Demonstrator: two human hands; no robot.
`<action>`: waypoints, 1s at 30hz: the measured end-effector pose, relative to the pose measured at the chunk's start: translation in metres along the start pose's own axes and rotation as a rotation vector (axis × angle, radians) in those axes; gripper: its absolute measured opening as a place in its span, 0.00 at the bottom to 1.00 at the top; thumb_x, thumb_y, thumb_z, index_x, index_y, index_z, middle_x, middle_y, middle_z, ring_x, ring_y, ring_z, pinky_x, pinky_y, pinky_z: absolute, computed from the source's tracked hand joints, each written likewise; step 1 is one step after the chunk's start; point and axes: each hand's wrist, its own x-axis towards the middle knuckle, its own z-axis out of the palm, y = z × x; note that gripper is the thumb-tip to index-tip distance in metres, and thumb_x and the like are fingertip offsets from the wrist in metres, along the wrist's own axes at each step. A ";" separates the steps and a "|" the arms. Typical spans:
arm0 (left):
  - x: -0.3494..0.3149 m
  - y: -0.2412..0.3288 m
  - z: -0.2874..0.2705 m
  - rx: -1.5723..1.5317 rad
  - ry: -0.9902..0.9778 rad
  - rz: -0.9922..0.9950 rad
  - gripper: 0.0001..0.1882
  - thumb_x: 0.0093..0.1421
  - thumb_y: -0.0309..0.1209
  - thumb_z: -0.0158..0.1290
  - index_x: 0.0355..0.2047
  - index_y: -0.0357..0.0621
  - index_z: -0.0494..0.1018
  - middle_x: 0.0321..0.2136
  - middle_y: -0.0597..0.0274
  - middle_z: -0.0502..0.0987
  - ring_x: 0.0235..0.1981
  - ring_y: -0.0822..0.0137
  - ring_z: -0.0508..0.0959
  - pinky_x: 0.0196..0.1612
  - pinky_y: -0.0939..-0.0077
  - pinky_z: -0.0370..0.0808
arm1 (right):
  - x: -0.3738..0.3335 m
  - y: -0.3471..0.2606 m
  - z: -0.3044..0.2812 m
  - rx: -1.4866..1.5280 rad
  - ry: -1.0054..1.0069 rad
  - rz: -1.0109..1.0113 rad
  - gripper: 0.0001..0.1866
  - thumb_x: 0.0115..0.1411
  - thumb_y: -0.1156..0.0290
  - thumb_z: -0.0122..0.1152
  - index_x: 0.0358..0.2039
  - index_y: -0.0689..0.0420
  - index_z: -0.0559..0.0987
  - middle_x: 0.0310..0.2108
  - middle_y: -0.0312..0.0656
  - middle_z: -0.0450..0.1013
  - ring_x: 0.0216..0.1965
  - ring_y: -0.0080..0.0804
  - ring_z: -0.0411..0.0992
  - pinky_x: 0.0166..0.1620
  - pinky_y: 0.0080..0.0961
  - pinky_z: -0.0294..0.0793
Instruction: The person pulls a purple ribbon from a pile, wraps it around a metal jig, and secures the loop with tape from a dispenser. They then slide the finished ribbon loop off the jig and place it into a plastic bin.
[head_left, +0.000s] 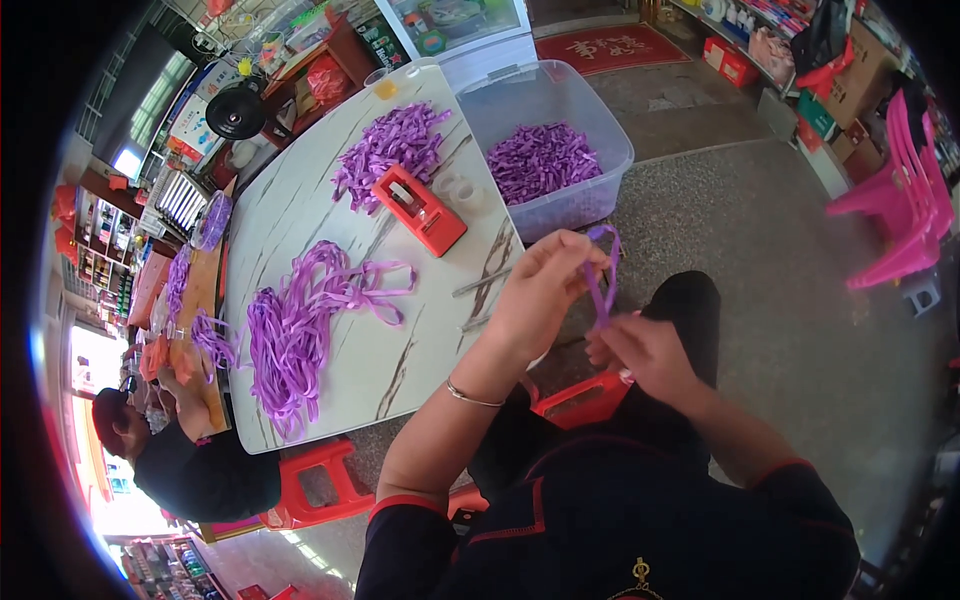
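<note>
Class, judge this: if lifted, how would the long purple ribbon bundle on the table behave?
The ribbon bundle would probably droop, since it lies in loose curves. It looks light for its size, being thin, flat strips. It may tangle, as many strips cross.

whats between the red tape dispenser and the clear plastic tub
In the head view, pale tape rolls lie there on the white tabletop, between the red tape dispenser and the clear plastic tub.
</note>
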 end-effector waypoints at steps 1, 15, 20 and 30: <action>-0.002 0.007 0.009 -0.108 0.032 -0.039 0.07 0.62 0.33 0.43 0.31 0.45 0.67 0.26 0.66 0.72 0.29 0.71 0.74 0.39 0.73 0.71 | -0.006 0.012 -0.001 0.001 0.006 0.002 0.09 0.59 0.73 0.49 0.38 0.64 0.73 0.29 0.42 0.75 0.29 0.26 0.74 0.31 0.21 0.73; -0.030 0.025 -0.038 0.016 -0.031 -0.107 0.09 0.61 0.30 0.44 0.30 0.38 0.70 0.17 0.65 0.72 0.13 0.79 0.63 0.24 0.82 0.64 | -0.015 0.078 -0.096 -0.973 0.363 -0.360 0.08 0.54 0.74 0.53 0.35 0.61 0.76 0.32 0.49 0.74 0.34 0.43 0.73 0.37 0.31 0.73; -0.039 0.021 -0.047 0.303 -0.022 -0.243 0.09 0.60 0.29 0.45 0.27 0.37 0.71 0.15 0.63 0.73 0.10 0.81 0.61 0.18 0.88 0.61 | -0.006 0.052 -0.121 -1.072 0.525 -0.406 0.12 0.54 0.73 0.55 0.40 0.55 0.74 0.35 0.44 0.74 0.31 0.40 0.74 0.33 0.30 0.74; -0.051 0.026 -0.048 0.654 -0.145 -0.248 0.08 0.59 0.28 0.48 0.28 0.36 0.73 0.15 0.63 0.74 0.11 0.85 0.62 0.14 0.91 0.56 | -0.011 0.022 -0.110 -0.944 0.490 -0.474 0.26 0.48 0.74 0.62 0.50 0.54 0.68 0.26 0.39 0.75 0.22 0.29 0.73 0.26 0.23 0.73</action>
